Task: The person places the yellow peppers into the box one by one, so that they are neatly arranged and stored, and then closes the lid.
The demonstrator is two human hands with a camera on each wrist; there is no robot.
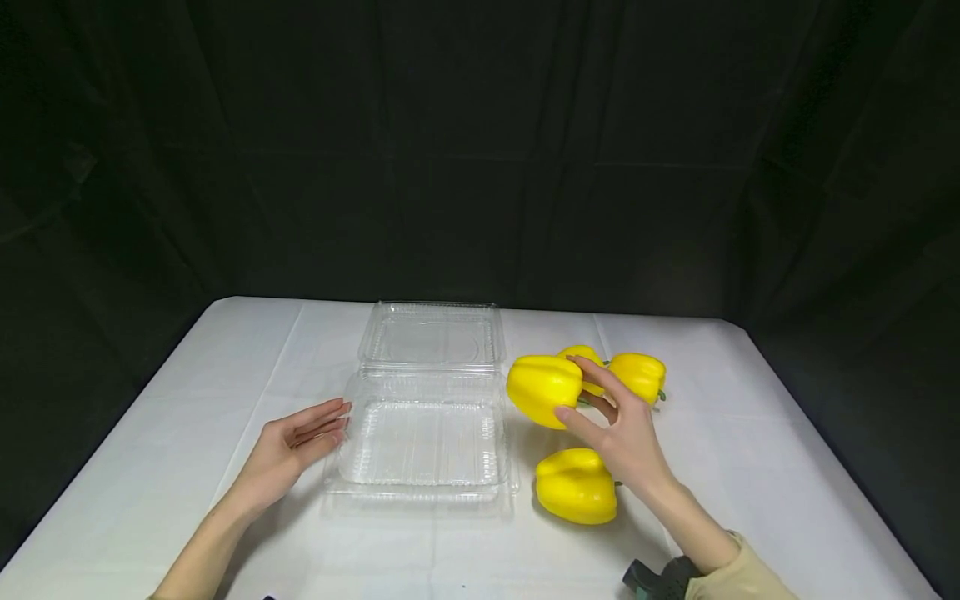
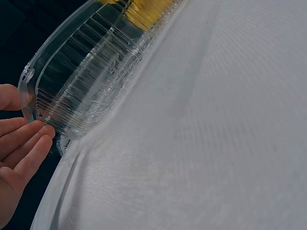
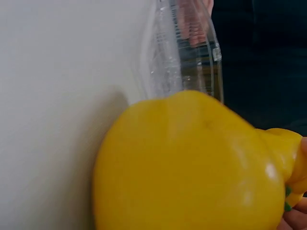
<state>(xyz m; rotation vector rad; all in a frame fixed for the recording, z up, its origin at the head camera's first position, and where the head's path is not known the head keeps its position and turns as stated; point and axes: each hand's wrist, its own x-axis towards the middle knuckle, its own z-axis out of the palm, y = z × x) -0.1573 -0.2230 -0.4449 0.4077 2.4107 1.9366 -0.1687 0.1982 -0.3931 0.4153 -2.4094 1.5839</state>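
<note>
A clear plastic hinged container [image 1: 423, 442] lies open on the table, its lid [image 1: 438, 333] folded back away from me. My left hand [image 1: 288, 446] touches the container's left side with fairly straight fingers; the left wrist view shows its fingers [image 2: 33, 136] against the clear wall. To the right of the tray, my right hand [image 1: 618, 421] holds a yellow bell pepper [image 1: 542, 390] between thumb and fingers, above the table. Another yellow bell pepper [image 1: 576, 487] lies below that hand and fills much of the right wrist view.
Two more yellow bell peppers lie behind the right hand: one [image 1: 641, 375] to the right, another [image 1: 579, 357] partly hidden. A dark device [image 1: 663, 577] is at the right wrist. Black cloth [image 1: 480, 167] hangs behind the white-covered table [image 1: 750, 467].
</note>
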